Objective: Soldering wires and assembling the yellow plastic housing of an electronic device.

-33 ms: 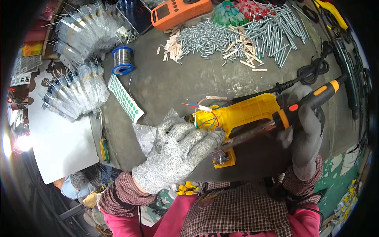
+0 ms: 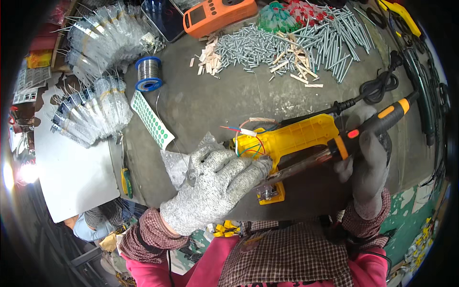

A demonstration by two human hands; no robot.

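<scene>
While the left hand (image 2: 210,186) lies where it lay in the earlier frame, the right hand (image 2: 373,165) has shifted very slightly, and the soldering iron (image 2: 341,147) in it has dipped a little toward the near left. Both hands wear gloves, the left one speckled pale grey, the right one plain grey and somewhat blurred. The right hand's fingers and thumb are wrapped around the iron's black and orange handle, which slants toward the far right, while the metal shaft runs left to the left hand's fingers; whether its tip touches anything there is hidden. The left hand's fingers are bent and close together over the near left end of the yellow shell (image 2: 306,133); I cannot tell what, if anything, they pinch. The shell lies on the table (image 2: 210,103) just beyond the shaft, its place as good as unchanged. Thin coloured wires (image 2: 261,142) curve out of its left end, also unmoved. A clear plastic bag (image 2: 174,168) lies just left of the left hand. Farther off, the solder spool (image 2: 148,71), the green-dotted sheet (image 2: 152,119) and the heap of screws (image 2: 246,48) have kept their places.
</scene>
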